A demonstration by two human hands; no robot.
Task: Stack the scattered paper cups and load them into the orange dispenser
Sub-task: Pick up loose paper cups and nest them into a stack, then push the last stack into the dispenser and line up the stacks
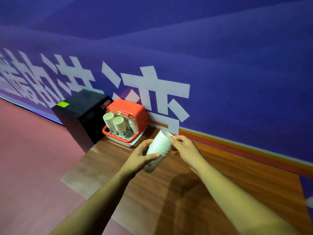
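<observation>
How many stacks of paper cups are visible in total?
4: three in the orange dispenser at left, middle and right; one stack held by both hands. Others may be hidden.

Both hands hold a nested stack of white paper cups, tilted, open end away. The left hand wraps its lower body; the right hand pinches the rim end. Beyond the hands, the orange dispenser holds three cup stacks, just right of a black box.
</observation>
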